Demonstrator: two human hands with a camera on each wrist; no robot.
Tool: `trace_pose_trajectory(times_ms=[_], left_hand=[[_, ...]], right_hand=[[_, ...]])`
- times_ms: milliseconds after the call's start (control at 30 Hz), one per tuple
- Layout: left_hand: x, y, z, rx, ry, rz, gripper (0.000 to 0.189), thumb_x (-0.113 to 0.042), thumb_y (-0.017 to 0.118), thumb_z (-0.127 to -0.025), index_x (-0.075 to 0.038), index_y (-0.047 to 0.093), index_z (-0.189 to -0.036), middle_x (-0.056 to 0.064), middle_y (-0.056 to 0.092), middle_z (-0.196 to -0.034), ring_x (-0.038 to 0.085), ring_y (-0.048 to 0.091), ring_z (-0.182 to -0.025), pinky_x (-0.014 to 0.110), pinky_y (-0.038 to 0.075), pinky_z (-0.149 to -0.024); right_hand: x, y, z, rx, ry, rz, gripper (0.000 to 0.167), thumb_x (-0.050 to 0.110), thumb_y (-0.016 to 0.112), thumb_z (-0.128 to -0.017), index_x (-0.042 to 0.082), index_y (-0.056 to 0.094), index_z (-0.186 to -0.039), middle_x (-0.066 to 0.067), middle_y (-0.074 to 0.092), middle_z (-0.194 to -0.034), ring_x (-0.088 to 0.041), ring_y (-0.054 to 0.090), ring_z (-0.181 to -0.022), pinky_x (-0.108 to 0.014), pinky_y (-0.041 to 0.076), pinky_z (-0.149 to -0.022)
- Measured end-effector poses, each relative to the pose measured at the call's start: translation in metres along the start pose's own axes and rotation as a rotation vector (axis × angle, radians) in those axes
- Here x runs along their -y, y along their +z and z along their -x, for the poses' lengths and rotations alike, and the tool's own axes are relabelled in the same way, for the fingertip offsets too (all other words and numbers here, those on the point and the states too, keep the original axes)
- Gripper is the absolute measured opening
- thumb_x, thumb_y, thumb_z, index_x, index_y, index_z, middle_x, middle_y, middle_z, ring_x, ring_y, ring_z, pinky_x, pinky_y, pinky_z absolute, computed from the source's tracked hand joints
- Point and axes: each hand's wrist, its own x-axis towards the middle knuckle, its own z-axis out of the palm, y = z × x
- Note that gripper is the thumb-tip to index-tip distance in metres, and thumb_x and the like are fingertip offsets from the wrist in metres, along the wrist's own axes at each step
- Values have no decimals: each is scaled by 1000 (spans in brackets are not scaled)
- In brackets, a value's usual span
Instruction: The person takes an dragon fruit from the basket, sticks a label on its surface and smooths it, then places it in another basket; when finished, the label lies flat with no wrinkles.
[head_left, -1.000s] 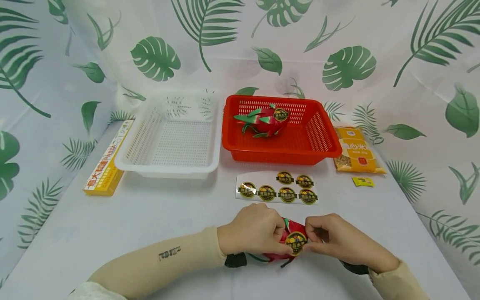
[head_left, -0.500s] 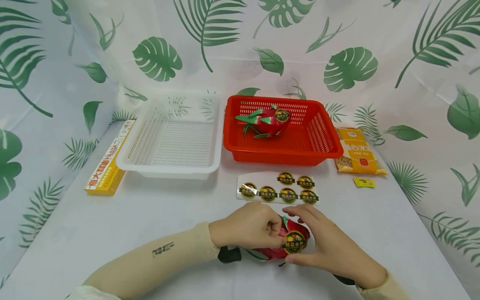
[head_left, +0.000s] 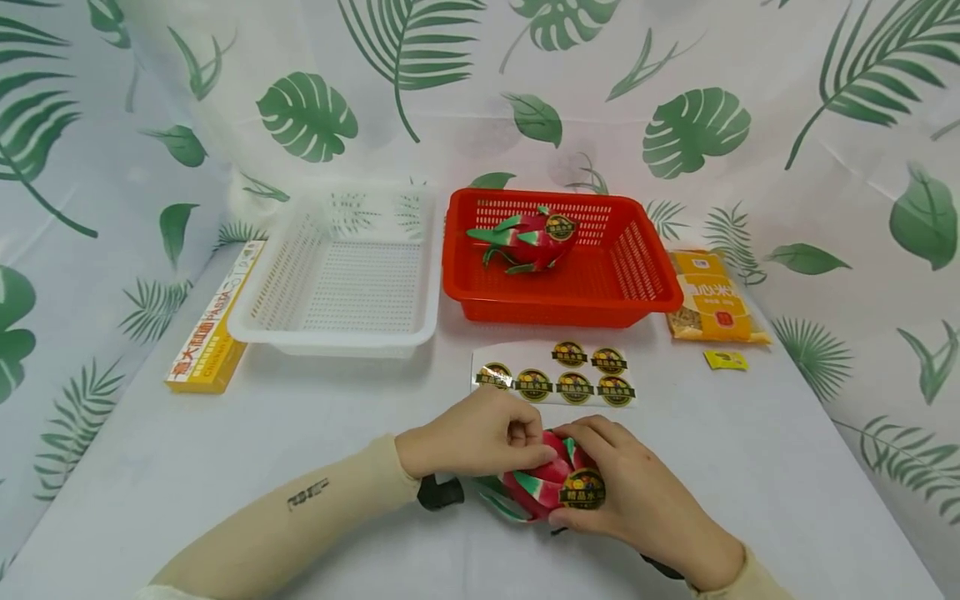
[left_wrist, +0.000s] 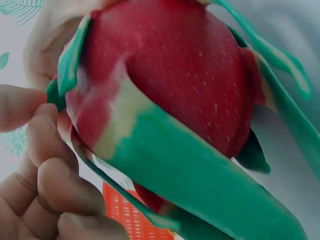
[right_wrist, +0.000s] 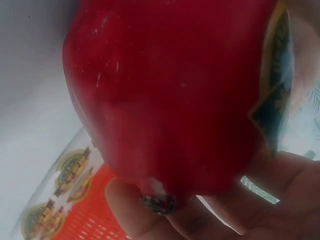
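Observation:
A red dragon fruit [head_left: 534, 493] with green-tipped scales lies on the white table in front of the person. On its upper side is a round black and gold sticker [head_left: 582, 490]. The right hand [head_left: 637, 479] grips the fruit's right end, thumb on the near side and fingers over the far side; the right wrist view shows fingers behind the fruit's stubby end. With curled fingers, the left hand [head_left: 480, 433] pinches at a scale [left_wrist: 71, 62] on the fruit's upper side. Long green scales [left_wrist: 190, 160] trail off the fruit's left end.
A sheet of similar stickers [head_left: 573, 386] lies just beyond the hands. Behind stand a white basket [head_left: 333, 336] and a red basket [head_left: 570, 311] holding another stickered dragon fruit [head_left: 536, 242]. A pasta box [head_left: 213, 333] is left; a yellow food bag [head_left: 716, 300] and small packet [head_left: 725, 360] are right.
The right hand has gone from pinching at the sticker to wrapping round the fruit's right end. The left hand has shifted left, off the sticker, onto a scale. The fruit has shifted slightly left.

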Motion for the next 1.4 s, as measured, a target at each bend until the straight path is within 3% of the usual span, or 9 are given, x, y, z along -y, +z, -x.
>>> trace_pose_trajectory(times_ms=[200,333,433,633,800,933,1067,1267,1400], left_hand=[[-3,4,3,1,-49,-34,27,-39,86,-85,-21,67,-87,-10,57,-71,-1,50,-66,13,42,-60],[-7,13,3,5,-78,-210,60,-55,90,-74,-24,62,-117,-6,61,-109,4,55,-102,16,50,-85],[-6,17,2,58,-66,-310,81,-63,89,-70,-26,57,-134,-5,59,-128,9,53,-119,24,51,-97],[-6,21,-1,145,-74,-389,90,-67,88,-69,-29,55,-143,-7,60,-129,9,52,-123,30,48,-97],[-9,19,-5,195,-98,-444,93,-65,89,-68,-32,53,-147,-6,56,-141,10,49,-134,45,43,-109],[-8,15,-9,283,-88,-405,91,-53,91,-73,-29,50,-151,-5,56,-147,10,52,-135,39,44,-113],[-8,9,-14,355,-73,-327,87,-44,90,-76,-23,51,-151,-5,60,-145,9,56,-130,24,52,-103],[-10,2,-18,401,-89,-314,83,-45,89,-76,-24,54,-149,-6,59,-142,10,54,-127,20,53,-95],[-10,3,-19,393,-98,-316,81,-48,88,-75,-25,56,-146,-6,59,-138,8,53,-122,18,53,-91]], right_hand=[[-20,-12,-4,72,84,-226,73,66,84,-74,22,65,-129,11,67,-121,-6,61,-100,-29,60,-85],[-43,-20,-10,89,137,-366,57,41,86,-84,15,67,-130,-2,71,-121,-16,67,-98,-29,59,-84],[-62,-22,-20,83,192,-430,46,31,79,-93,11,66,-132,-9,72,-121,-18,68,-100,-25,58,-86],[-98,-21,-47,19,377,-614,51,40,61,-105,2,59,-139,-15,71,-127,-14,71,-100,-22,59,-88],[-118,-23,-71,-72,429,-925,59,38,56,-107,-6,47,-145,0,74,-119,-11,73,-103,-20,59,-91],[-125,-24,-87,-124,477,-1173,47,36,57,-107,2,49,-138,11,76,-112,-10,73,-105,-20,59,-94],[-126,-25,-96,-183,518,-1332,35,33,58,-106,8,47,-128,8,76,-109,-11,73,-102,-22,59,-94],[-122,-25,-105,-279,532,-1518,40,27,64,-103,3,47,-130,1,79,-101,-13,77,-96,-26,61,-91],[-120,-24,-109,-315,552,-1622,31,24,64,-102,4,56,-125,-1,81,-96,-14,78,-91,-26,63,-87]])
